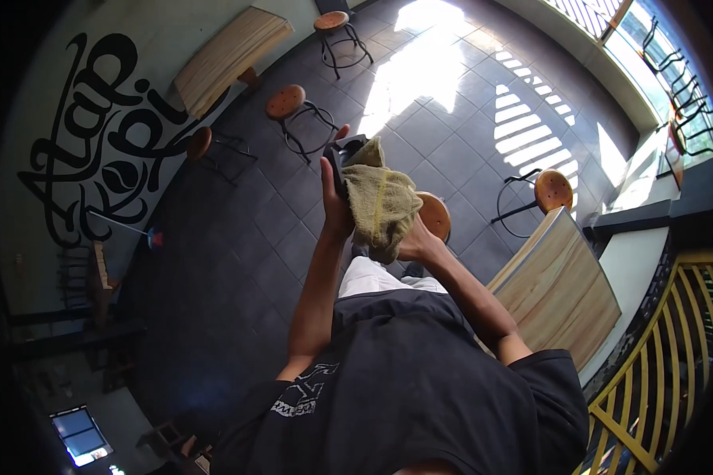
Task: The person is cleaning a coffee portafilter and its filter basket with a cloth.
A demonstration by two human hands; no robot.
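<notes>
My left hand (334,199) grips a dark, box-like object (337,160) from its left side, with fingers showing at its far edge. An olive-green cloth (380,208) with a yellow stripe lies against the object's right side and covers part of it. My right hand (417,240) holds the cloth from the right, its fingers mostly hidden behind the fabric. What exactly the dark object is, I cannot tell. Both hands are in front of my body, above the tiled floor.
Just beyond my right hand is a round wooden stool (434,217). More stools (285,102) stand ahead and left, and another (552,191) at the right. A wooden table (564,291) is close on my right; a second (232,59) adjoins the lettered wall. Yellow railing (659,356) curves at lower right.
</notes>
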